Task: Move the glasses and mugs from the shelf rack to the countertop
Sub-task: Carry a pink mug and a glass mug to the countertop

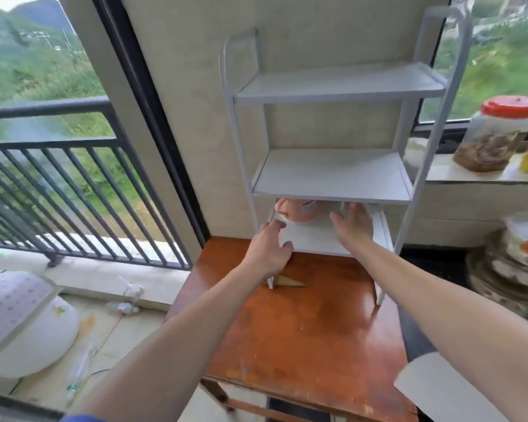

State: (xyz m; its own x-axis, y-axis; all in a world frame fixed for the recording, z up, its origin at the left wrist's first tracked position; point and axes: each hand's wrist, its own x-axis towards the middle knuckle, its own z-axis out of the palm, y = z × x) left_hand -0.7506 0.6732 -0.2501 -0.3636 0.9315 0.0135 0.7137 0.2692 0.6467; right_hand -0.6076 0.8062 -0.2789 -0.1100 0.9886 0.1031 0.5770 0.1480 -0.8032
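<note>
Two hands reach toward the bottom shelf (pixel 314 239) of the white shelf rack (pixel 329 196), which stands on a brown wooden table (pixel 302 330). Furthest left, the left hand (pixel 269 254) hovers at the shelf's front left corner, fingers loosely bent and holding nothing, thumb pointing toward the pink mug (pixel 296 210). The mug sits near the back left of that shelf, just under the middle shelf, and it is the only piece plainly seen on the rack; both upper shelves look bare. To its right, the right hand (pixel 352 226) is in under the middle shelf with fingers straight and spread, gripping nothing. Faint upright lines just beyond it may be a clear glass, but the blur leaves that unsure.

The step in hand looks like taking the mug. A sound way would be to close the left hand round its body or handle, lift only a little, and draw it straight out toward the front, since the shelf above leaves little headroom. The rack's left post stands close beside the mug, and a wedge (pixel 290 281) sits by the left front leg (pixel 270 283), so the rack may rock if knocked.

Further right, past the right front leg (pixel 380 295), lies the dark countertop (pixel 439 266). Stacked dishes (pixel 506 269) crowd its far side, so the open strip nearest the rack seems the safest place to set things down.
</note>
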